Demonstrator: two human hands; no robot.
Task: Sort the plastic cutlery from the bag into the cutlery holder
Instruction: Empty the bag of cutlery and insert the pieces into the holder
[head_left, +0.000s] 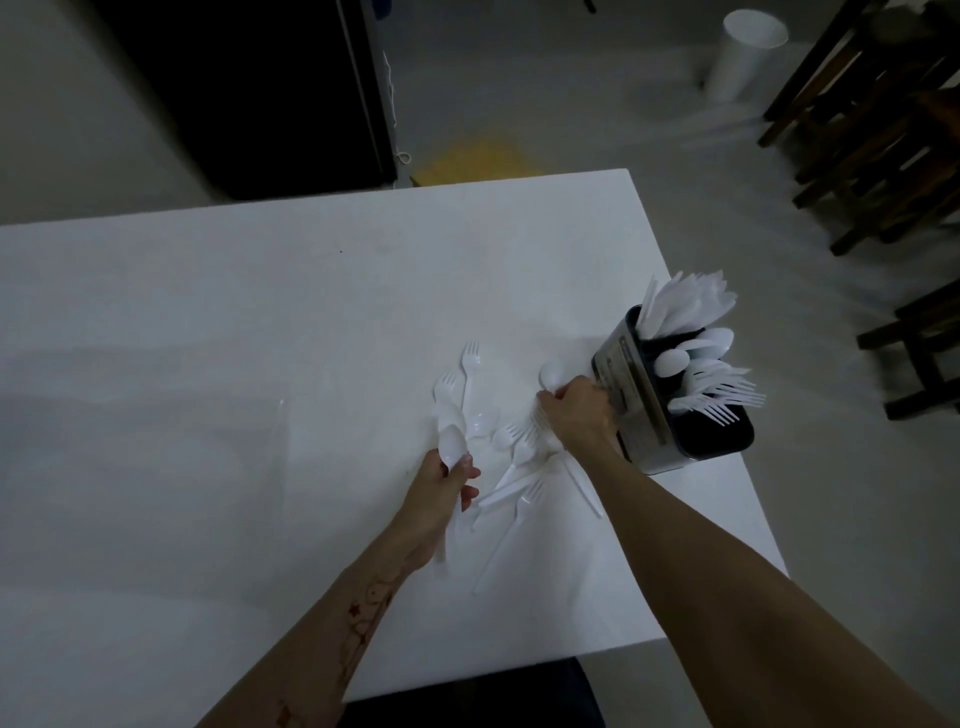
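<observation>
Beside the cutlery holder (670, 395), the right hand (582, 410) grips forks (540, 415) and a spoon (551, 373); the left hand (441, 493) clasps another spoon (451, 448).

The worktop (208, 364) runs out of the picture at its left edge. The right hand (579, 415) covers the handle of its spoon (551, 373) and part of the holder (670, 400)'s near wall. The left hand (441, 488) hides the middle of its own spoon (451, 446). The holder's label is too small to read. The chairs (883, 130) beyond the far right corner are blurred and cut off by the picture's right edge.
</observation>
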